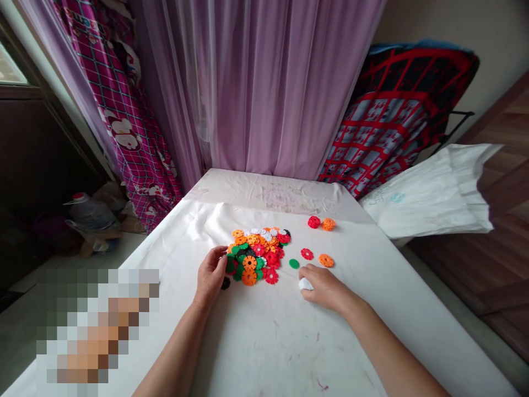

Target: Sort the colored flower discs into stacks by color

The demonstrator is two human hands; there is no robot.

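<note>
A pile of flower-shaped plastic discs point(258, 249) in orange, green, red, white and black lies on the white-covered table point(264, 331). My left hand point(210, 277) rests at the pile's left edge, fingers loosely curved and thumb beside a green disc point(230, 264); I see nothing held in it. To the right of the pile, my right hand point(324, 286) is closed on a white disc point(306, 284) just above or at the tabletop. Near its fingertips lie a single green disc point(293, 263), a red disc point(307, 254) and an orange disc point(326, 260).
Farther back are a red cluster point(314, 222) and an orange cluster point(328, 224). A white bag point(433, 190) stands by the table's right edge. Purple curtains point(268, 82) hang behind. A plastic bottle point(91, 212) is on the left. A blurred patch point(99, 331) covers the lower left.
</note>
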